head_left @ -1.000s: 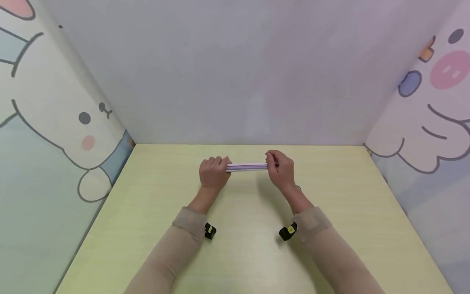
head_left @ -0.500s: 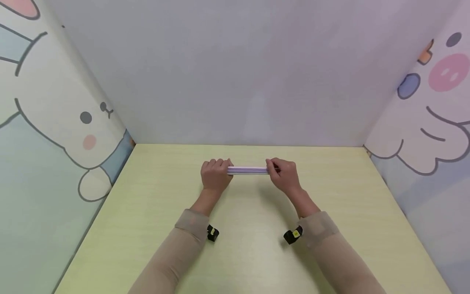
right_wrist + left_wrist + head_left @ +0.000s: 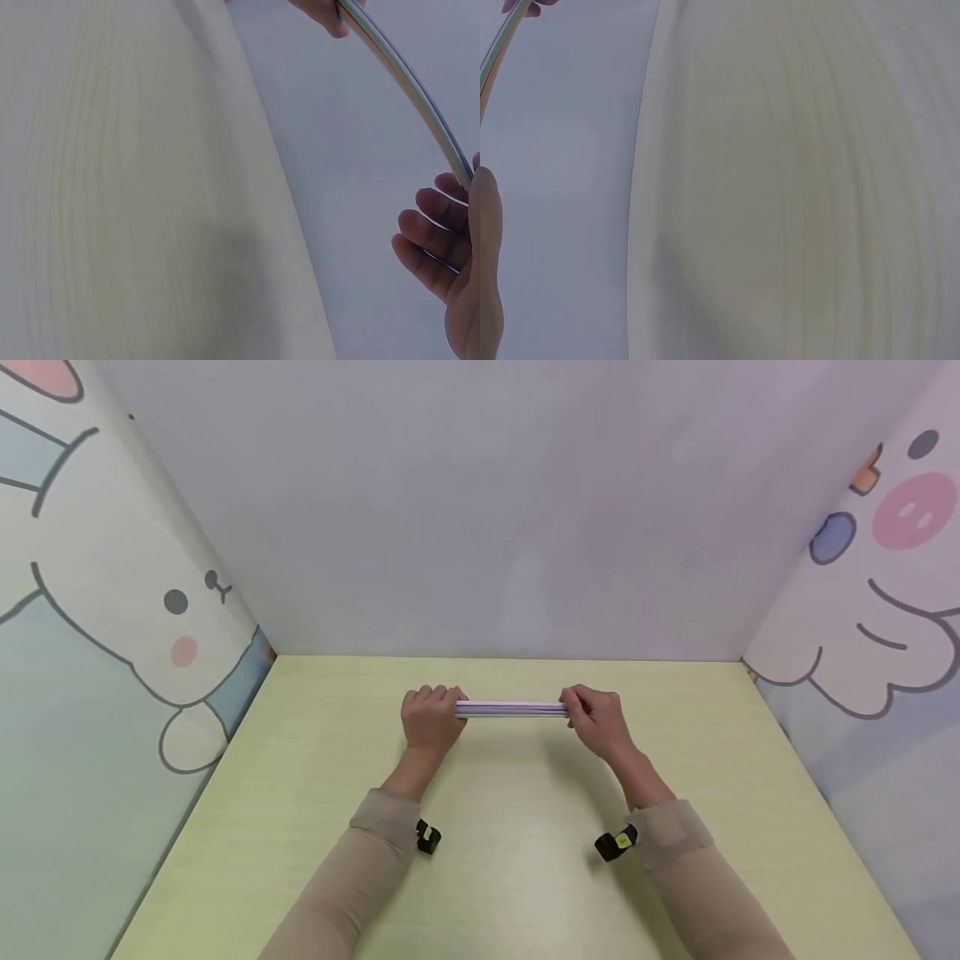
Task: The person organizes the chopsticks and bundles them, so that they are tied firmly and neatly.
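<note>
A straight bundle of thin pastel strips or sticks (image 3: 512,709), pale purple and white from above, spans level between the hands over the table. Its exact kind cannot be told. My left hand (image 3: 432,717) grips the left end, knuckles up. At the right end, my right hand (image 3: 597,718) pinches it with thumb and forefinger. In the right wrist view, the bundle (image 3: 409,82) shows green, orange and blue edges, and the other fingers of the right hand (image 3: 442,232) curl loosely below it. Both ends are hidden in the hands. The left wrist view catches only part of the bundle (image 3: 499,49).
A pale yellow wood-grain table (image 3: 510,860) lies beneath, meeting a plain grey back wall (image 3: 510,510). Side panels with a cartoon rabbit (image 3: 135,577) and a pig (image 3: 900,585) stand left and right. Small black cameras (image 3: 615,843) sit at the wrists.
The right hand has moved rightward and slightly toward me, the left a little left. More of the bundle shows between them. The right forefinger and thumb have drawn to its end.
</note>
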Demonstrator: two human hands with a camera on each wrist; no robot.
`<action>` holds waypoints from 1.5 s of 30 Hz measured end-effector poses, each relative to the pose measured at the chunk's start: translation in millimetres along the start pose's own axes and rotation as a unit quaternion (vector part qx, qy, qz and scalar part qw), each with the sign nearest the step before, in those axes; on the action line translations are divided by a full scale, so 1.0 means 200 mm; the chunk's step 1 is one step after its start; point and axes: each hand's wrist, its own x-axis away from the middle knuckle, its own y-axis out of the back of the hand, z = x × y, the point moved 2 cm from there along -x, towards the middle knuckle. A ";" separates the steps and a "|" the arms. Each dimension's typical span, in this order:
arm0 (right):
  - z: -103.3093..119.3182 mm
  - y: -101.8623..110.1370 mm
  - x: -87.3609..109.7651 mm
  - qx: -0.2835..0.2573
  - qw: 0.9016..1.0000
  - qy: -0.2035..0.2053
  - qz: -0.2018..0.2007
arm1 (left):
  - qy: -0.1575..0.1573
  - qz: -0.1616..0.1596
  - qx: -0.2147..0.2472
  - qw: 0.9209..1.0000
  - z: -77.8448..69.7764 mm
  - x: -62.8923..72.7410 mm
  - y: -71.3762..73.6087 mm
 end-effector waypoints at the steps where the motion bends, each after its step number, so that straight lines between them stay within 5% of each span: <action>1: -0.01 0.01 0.01 0.000 1.000 -0.011 -0.003 | 0.001 0.000 0.001 1.000 0.00 0.00 0.00; 11: -0.11 0.07 0.08 0.021 0.996 -0.084 -0.005 | 0.005 0.006 0.006 1.000 0.01 0.00 0.01; 18: -0.17 0.10 0.12 0.084 0.992 -0.084 0.039 | 0.008 0.010 0.009 1.000 0.02 0.01 0.01; 27: -0.24 0.13 0.16 0.197 0.959 -0.132 0.153 | 0.009 0.018 0.016 1.000 0.02 0.02 0.00; 34: -0.29 0.14 0.20 0.226 0.932 -0.156 0.235 | 0.010 0.026 0.023 0.999 0.02 0.03 -0.01; 45: -0.31 0.18 0.20 0.229 0.924 -0.161 0.261 | 0.014 0.064 0.026 0.998 0.01 0.04 -0.02</action>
